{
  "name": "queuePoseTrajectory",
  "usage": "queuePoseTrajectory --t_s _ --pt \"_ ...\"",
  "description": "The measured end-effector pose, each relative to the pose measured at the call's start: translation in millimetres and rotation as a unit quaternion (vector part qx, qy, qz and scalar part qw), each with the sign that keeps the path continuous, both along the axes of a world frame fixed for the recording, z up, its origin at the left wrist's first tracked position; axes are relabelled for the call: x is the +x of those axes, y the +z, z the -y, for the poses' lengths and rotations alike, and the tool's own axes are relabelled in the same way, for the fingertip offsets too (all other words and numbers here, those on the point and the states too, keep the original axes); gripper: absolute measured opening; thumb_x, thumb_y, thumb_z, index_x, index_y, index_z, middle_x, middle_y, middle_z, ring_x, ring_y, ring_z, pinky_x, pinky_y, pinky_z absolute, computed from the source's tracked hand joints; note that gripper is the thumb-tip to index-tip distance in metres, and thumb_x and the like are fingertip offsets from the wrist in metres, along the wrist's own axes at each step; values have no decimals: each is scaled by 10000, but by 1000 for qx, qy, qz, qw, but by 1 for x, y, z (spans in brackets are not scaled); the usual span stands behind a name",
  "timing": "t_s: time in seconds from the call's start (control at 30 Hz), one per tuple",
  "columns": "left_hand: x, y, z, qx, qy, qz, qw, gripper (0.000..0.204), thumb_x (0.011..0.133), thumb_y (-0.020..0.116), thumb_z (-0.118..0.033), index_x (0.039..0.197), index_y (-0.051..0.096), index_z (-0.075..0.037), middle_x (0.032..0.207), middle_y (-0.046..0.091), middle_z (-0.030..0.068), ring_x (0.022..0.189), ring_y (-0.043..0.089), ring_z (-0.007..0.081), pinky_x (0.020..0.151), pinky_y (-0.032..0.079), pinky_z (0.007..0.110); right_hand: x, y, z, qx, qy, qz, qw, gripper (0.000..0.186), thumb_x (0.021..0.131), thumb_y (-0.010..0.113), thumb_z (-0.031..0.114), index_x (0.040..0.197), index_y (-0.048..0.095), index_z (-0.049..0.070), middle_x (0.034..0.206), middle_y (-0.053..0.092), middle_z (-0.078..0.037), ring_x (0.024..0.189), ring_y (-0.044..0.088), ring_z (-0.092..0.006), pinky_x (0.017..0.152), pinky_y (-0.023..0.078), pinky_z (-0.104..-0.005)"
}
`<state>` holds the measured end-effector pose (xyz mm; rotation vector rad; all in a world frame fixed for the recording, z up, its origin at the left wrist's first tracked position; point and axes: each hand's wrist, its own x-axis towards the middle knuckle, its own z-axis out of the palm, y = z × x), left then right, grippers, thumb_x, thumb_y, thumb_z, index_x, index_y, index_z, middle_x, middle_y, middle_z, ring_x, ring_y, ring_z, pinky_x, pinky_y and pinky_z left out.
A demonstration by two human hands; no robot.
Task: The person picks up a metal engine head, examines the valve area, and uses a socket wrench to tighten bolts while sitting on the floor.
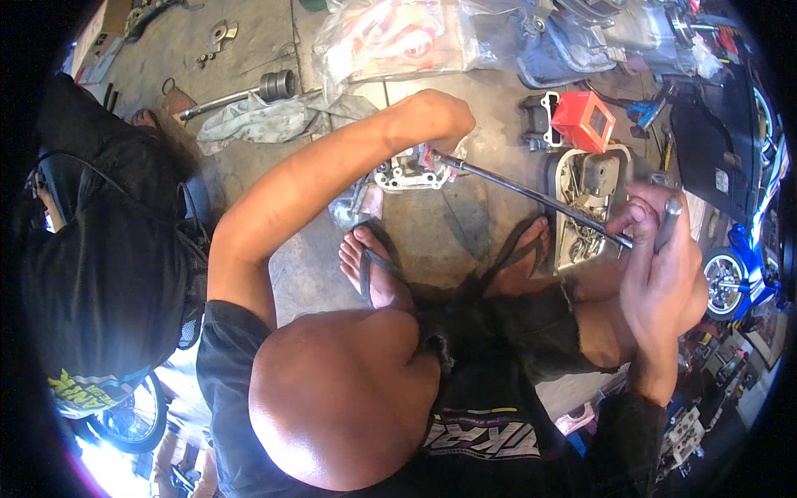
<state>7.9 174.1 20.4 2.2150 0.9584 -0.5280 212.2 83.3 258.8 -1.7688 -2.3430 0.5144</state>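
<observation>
A long dark metal wrench bar [540,197] slants from the middle of the view down to the right. My right hand [660,257] is closed around its lower right end, where a short bright metal rod [669,224] sticks up beside the fingers. Bent over the bar's upper left end is my left hand [444,116]; its fingers are hidden behind the wrist. Directly below that hand, a silver engine part with bolt holes [411,176] rests on the floor. A clear plastic bag [355,206] lies against it, in front of my left foot.
A metal tray [558,224] of small parts stands right of my feet, with a red box [584,122] behind. Across the floor lie a grey rag [266,120], a rod with a black cylinder [278,85] and plastic sheeting [390,46]. Another person [108,249] is close on my left.
</observation>
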Motion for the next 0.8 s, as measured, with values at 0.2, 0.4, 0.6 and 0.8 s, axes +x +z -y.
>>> queuePoseTrajectory --t_s 0.2,0.4,0.6,0.8 --pt "-4 9 1 -2 15 56 998 340 786 663 -90 1109 687 14 1033 717 244 976 709 407 798 579 493 1 -6 -14 20 12 -47 999 165 1070 500 79 1161 605 -10 757 620 -49 627 563 -80 510 422 -238" --pt "-17 1 8 6 30 89 996 347 795 648 -114 1108 664 34 1028 711 263 955 707 418 775 575 511 -16 0 -16 -12 -16 -8 1000 150 1064 501 61 1152 603 -5 767 636 -69 679 611 -105 548 461 -247" --pt "-25 -12 43 382 39 372 845 304 832 659 -160 1104 666 -27 912 710 152 906 693 359 910 534 429 -37 5 -9 -30 81 -19 996 159 1072 476 56 1156 601 4 822 663 -60 760 649 -97 618 493 -227" --pt "-6 -25 100 251 160 455 839 259 881 674 -266 1051 639 -74 977 699 111 930 681 299 968 507 387 -42 8 -15 -52 103 -65 991 264 871 564 -134 1089 656 -16 939 716 -153 778 721 -239 705 546 -316"
